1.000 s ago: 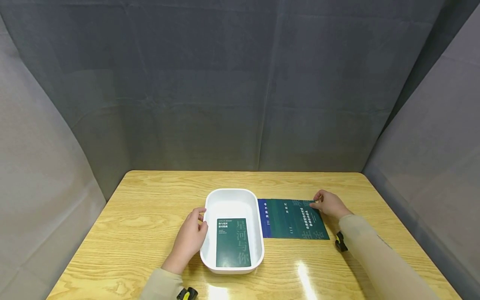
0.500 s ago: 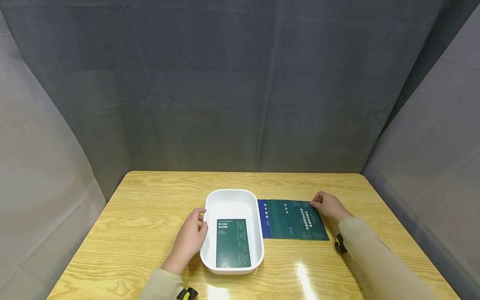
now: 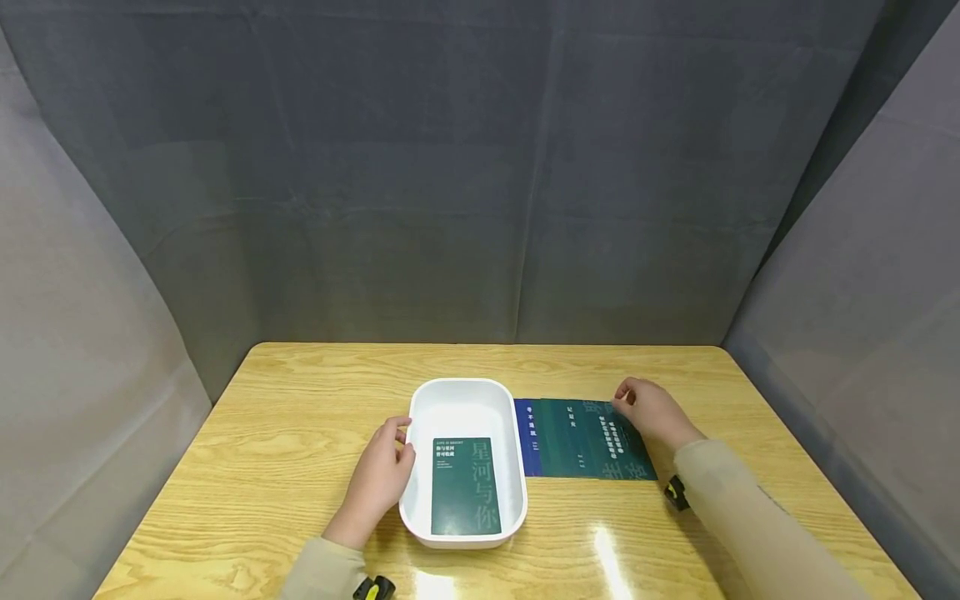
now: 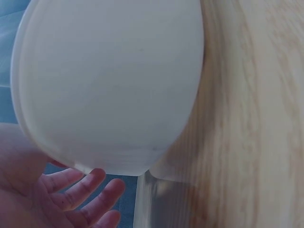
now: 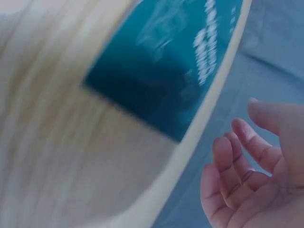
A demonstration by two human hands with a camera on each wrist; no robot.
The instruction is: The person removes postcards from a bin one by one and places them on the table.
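A white oval tub (image 3: 463, 406) (image 4: 109, 85) stands mid-table with a dark green booklet (image 3: 467, 486) lying flat inside it. My left hand (image 3: 378, 479) (image 4: 80, 199) rests against the tub's left wall, fingers relaxed and thumb near the rim. To the right of the tub, dark green leaflets (image 3: 585, 437) (image 5: 171, 71) with a blue strip on the left lie flat on the table. My right hand (image 3: 651, 410) (image 5: 247, 185) hovers at their far right corner. Its fingers are loosely bent and hold nothing.
The wooden table (image 3: 300, 400) has grey cloth walls behind it and on both sides. Bare wood lies to the left of the tub, behind it and along the front edge. A black and yellow wrist device (image 3: 673, 493) sits on my right sleeve.
My right hand has shifted slightly left and away along the leaflets' far edge. The left hand, the tub and the booklet have not moved.
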